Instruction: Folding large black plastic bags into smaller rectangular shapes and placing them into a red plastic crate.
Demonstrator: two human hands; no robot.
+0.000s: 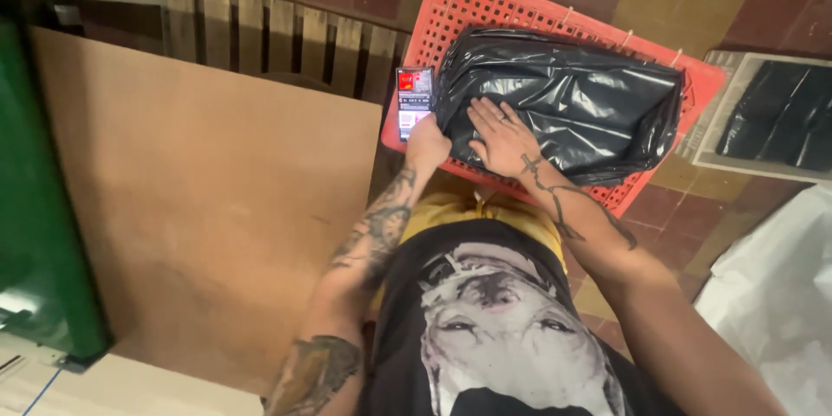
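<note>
The bag (563,100) is thin black plastic, shiny and full of wrinkles. It sits on a red crate (485,9) of hard, matt plastic lattice. The phone (414,100) has a glossy glass screen. The board (199,182) beside it looks like smooth matt brown hardboard, maybe cardboard. The pallet (260,35) behind is rough bare wood, and the floor (763,0) is dull tile.

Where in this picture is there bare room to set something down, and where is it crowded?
The large brown board, between the green panel and the person's left arm, lies bare. Tiled floor shows right of the red crate. The crate is crowded: the black bag fills it, the right hand rests on it, and the left hand holds a phone at its edge.
</note>
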